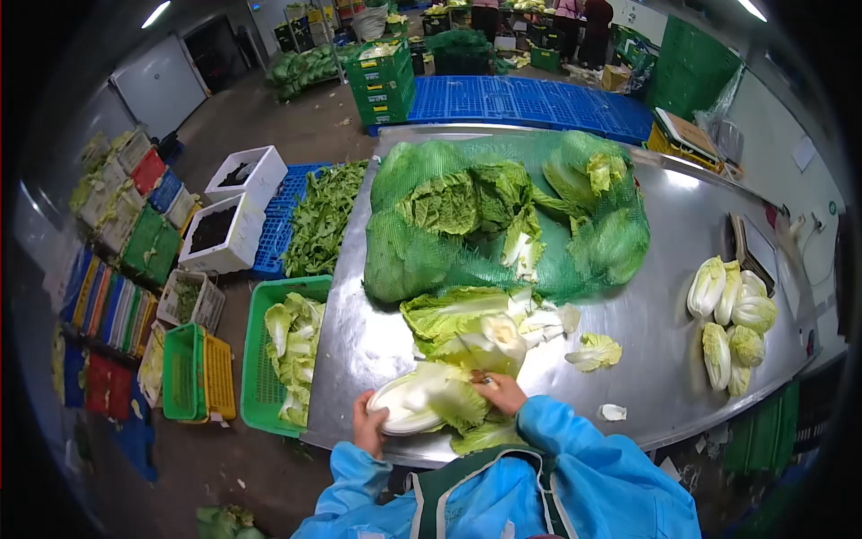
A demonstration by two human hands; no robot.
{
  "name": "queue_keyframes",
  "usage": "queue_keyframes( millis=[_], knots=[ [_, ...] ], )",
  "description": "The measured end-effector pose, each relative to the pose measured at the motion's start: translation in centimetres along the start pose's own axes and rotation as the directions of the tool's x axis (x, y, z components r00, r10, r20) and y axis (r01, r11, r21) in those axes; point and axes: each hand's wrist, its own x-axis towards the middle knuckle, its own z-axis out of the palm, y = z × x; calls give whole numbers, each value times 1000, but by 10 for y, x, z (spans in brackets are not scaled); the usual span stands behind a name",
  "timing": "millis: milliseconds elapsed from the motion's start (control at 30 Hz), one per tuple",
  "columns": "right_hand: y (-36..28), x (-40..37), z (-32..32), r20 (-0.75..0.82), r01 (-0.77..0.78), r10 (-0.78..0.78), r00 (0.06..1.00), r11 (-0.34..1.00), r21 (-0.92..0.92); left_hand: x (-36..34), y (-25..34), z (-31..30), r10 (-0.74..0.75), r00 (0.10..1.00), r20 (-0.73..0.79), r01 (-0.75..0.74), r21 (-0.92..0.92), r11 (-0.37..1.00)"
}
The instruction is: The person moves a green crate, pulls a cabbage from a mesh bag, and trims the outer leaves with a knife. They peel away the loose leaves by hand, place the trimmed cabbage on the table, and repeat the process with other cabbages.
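A napa cabbage point(406, 402) with a white stem end and pale green leaves lies tilted near the front edge of the steel table. My left hand point(369, 422) grips its stem end. At its leafy end, my right hand point(499, 392) is closed on an outer leaf; a small shiny bit beside those fingers is too small to name. Just beyond are another napa cabbage point(499, 341) with its cut base up, and loose trimmed leaves point(444, 314). Behind them a green mesh sack point(404, 256) lies open with several cabbages point(444, 202) in it.
Several trimmed cabbages point(752, 313) are grouped on the table's right side. A loose leaf point(594, 352) and a white scrap point(613, 412) lie nearer. Left of the table stands a green crate point(252, 377) holding leaves. Stacked green crates point(382, 85) and a blue pallet point(530, 99) stand beyond.
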Motion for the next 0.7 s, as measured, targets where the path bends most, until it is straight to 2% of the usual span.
queue_keyframes(
  millis=[33,67,100,167,200,233,267,300,333,367,433,467,500,567,600,667,700],
  knots=[
    [21,0,-5,-24,1,-1,1000,1000,-18,7,-6,-7,-52,998,-39,51,-25,998],
    [44,6,-14,-30,-80,77,997,987,-140,9,-15,-15,-112,990,-81,108,-53,993],
    [58,9,-23,-38,-167,163,986,951,-261,10,-19,-22,-161,985,-57,157,-82,984],
    [47,13,-32,-273,-112,90,958,991,-67,10,-20,-29,-220,975,-6,217,-151,964],
    [5,10,-45,-225,-206,219,949,975,82,8,-18,-29,-160,987,25,162,-190,968],
    [-28,9,-53,-185,-227,262,947,955,189,7,-15,-29,-106,993,46,115,-258,959],
    [-63,5,-56,-217,-185,273,937,917,354,0,-2,-20,-62,994,88,90,-354,931],
    [-83,4,-58,-221,-105,215,951,900,424,-3,10,-10,-15,993,119,64,-421,905],
    [-119,4,-60,-187,-131,222,957,906,404,0,15,0,4,990,142,73,-535,841],
    [-126,5,-60,-175,-68,159,972,896,438,2,18,10,37,985,170,82,-640,764],
    [-151,2,-49,-129,-107,203,971,843,527,8,12,25,-3,972,236,175,-710,682],
    [-155,2,-45,-75,-141,219,973,816,561,11,12,35,-24,960,280,230,-735,638],
    [-158,0,-40,-23,-179,239,971,785,592,11,10,46,-9,951,309,213,-635,742],
    [-164,6,-35,-27,-143,176,984,868,476,6,14,66,-3,928,373,163,-398,903],
    [-159,11,-38,-29,-129,157,987,890,437,13,6,69,-71,916,396,258,-443,858],
    [-156,7,-39,-67,-87,118,991,932,353,22,-4,75,-137,919,371,328,-523,786],
    [-149,6,-42,-97,-128,170,981,932,338,23,-9,76,-172,919,355,356,-561,747]
  ],
)
